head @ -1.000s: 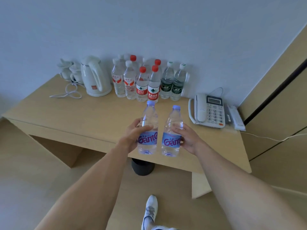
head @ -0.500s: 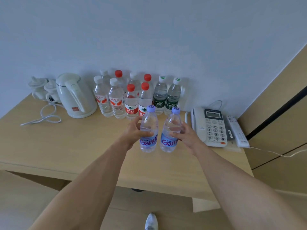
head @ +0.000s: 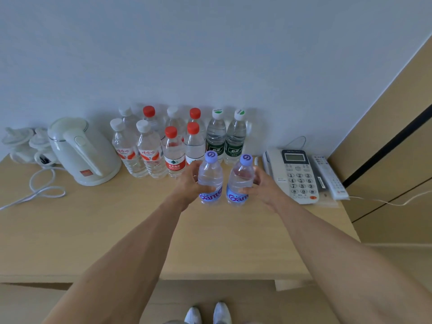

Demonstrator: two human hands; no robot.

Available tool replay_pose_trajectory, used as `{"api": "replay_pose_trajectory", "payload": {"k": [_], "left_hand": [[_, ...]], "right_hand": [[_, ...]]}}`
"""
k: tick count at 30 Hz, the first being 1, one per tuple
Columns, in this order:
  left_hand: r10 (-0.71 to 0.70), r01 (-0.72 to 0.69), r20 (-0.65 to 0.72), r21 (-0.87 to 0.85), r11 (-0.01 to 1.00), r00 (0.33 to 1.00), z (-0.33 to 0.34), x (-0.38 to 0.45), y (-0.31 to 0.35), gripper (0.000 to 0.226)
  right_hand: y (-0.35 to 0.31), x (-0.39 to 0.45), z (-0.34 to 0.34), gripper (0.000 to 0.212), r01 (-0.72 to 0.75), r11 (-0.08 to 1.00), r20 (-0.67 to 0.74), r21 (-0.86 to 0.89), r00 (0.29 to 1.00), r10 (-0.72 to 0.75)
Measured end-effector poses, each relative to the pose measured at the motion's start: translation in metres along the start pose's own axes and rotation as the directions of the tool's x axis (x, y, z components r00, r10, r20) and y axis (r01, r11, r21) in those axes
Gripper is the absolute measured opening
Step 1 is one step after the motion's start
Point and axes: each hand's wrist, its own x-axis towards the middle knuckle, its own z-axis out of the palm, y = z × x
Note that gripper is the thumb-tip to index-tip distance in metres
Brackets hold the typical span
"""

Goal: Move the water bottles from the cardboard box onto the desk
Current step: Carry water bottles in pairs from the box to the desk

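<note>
My left hand (head: 190, 183) grips a clear water bottle (head: 210, 177) with a purple cap and purple label. My right hand (head: 261, 187) grips a second, matching bottle (head: 240, 177). Both stand upright side by side, low over or on the wooden desk (head: 93, 230); I cannot tell whether they touch it. Right behind them several other bottles (head: 173, 150) with white, red and green-marked caps stand in rows against the wall. The cardboard box is out of view.
A white kettle (head: 81, 150) with its cord (head: 42, 192) stands at the left, white cups (head: 23, 143) beyond it. A desk phone (head: 294, 174) and a remote (head: 329, 176) lie at the right. A wooden panel wall rises to the right.
Both hands have carried the purple-capped bottles further in over the desk, closer to the rows at the wall. I have stepped closer to the desk.
</note>
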Motion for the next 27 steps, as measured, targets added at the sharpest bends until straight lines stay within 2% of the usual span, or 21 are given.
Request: {"api": "replay_pose_trajectory", "payload": {"k": [9, 14, 17, 20, 22, 27], "left_hand": [[0.038, -0.045, 0.038, 0.206, 0.978, 0.999, 0.002, -0.002, 0.004, 0.070], [0.084, -0.109, 0.077, 0.404, 0.908, 0.993, -0.004, -0.011, 0.016, 0.075], [0.235, -0.216, 0.050, 0.606, 0.765, 0.971, -0.010, -0.013, 0.036, 0.073], [0.351, -0.302, 0.091, 0.731, 0.613, 0.932, -0.011, -0.011, 0.062, 0.061], [0.376, -0.327, 0.134, 0.792, 0.515, 0.917, -0.008, -0.009, 0.076, 0.050], [0.400, -0.332, 0.238, 0.925, 0.184, 0.885, -0.004, 0.000, 0.091, 0.043]], "right_hand": [[-0.003, -0.005, 0.003, 0.068, 0.027, 0.987, -0.027, -0.159, 0.999, -0.032], [-0.024, -0.010, -0.005, 0.064, 0.180, 0.927, -0.087, -0.328, 0.972, -0.220], [-0.041, -0.011, -0.009, 0.052, 0.251, 0.865, -0.062, -0.434, 0.950, -0.307], [-0.050, -0.012, -0.009, 0.045, 0.268, 0.846, -0.057, -0.460, 0.942, -0.330], [-0.050, -0.012, -0.008, 0.043, 0.267, 0.840, -0.074, -0.473, 0.938, -0.339], [-0.050, -0.011, -0.007, 0.042, 0.270, 0.836, -0.091, -0.479, 0.931, -0.353]]}}
